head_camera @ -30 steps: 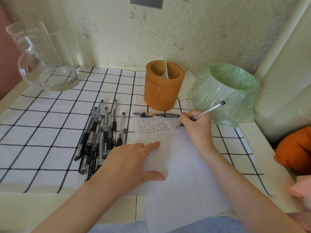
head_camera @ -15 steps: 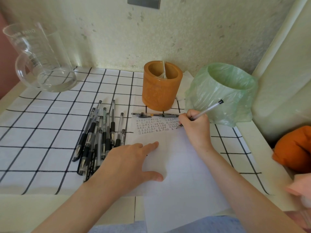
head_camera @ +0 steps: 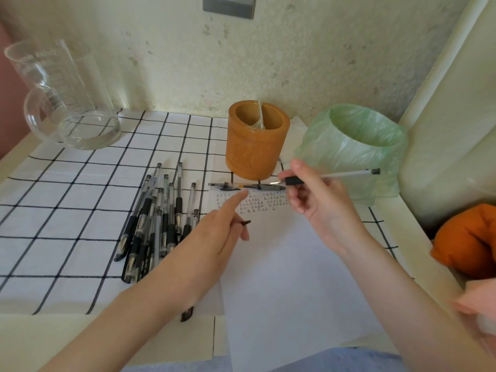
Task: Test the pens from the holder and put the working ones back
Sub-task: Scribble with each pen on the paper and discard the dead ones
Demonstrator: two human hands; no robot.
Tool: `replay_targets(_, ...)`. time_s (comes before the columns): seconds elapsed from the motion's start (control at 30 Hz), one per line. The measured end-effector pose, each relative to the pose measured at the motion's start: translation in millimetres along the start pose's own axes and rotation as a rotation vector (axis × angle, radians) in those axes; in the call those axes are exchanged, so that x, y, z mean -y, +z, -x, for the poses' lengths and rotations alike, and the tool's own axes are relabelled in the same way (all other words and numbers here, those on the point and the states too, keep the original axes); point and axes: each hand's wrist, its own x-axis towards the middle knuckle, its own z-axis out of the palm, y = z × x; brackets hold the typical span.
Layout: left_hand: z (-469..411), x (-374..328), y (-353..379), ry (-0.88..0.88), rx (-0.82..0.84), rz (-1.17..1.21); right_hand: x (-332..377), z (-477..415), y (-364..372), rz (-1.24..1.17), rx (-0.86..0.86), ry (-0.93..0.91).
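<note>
The orange-brown pen holder (head_camera: 257,154) stands at the back of the checked cloth with one thin white item inside. My right hand (head_camera: 322,210) is lifted above the white paper (head_camera: 281,277) and grips a clear pen (head_camera: 346,173) almost level, tip pointing left. My left hand (head_camera: 214,237) hovers over the paper's left edge, index finger stretched out, pinching a small dark pen cap (head_camera: 245,222). Rows of small test scribbles (head_camera: 255,201) mark the top of the paper. Several black-grip pens (head_camera: 158,218) lie heaped left of the paper.
One pen (head_camera: 247,186) lies crosswise between holder and paper. A bin lined with a green bag (head_camera: 354,151) stands right of the holder. A glass jug (head_camera: 61,98) is at the back left, orange fabric (head_camera: 467,237) at the right edge. A dark pen piece (head_camera: 187,314) lies under my left forearm.
My right hand stopped writing and lifted the pen off the paper, turning it level. My left hand rose from lying flat on the paper and now shows a dark cap in its fingers.
</note>
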Motion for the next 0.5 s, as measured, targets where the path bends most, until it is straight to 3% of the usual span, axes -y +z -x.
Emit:
replay_targets(0.1,-1,-5,-2,0.003,-0.047,0.187,5,16,6,-0.065,0.121,0.079)
replay_targets(0.27,1,-9,-5,-0.005,-0.163,0.343,7,25,12,-0.023,0.124,0.065)
replay_targets(0.5,1,-8,-5,-0.026,-0.238,0.335,2,25,12,0.078,0.1,0.043)
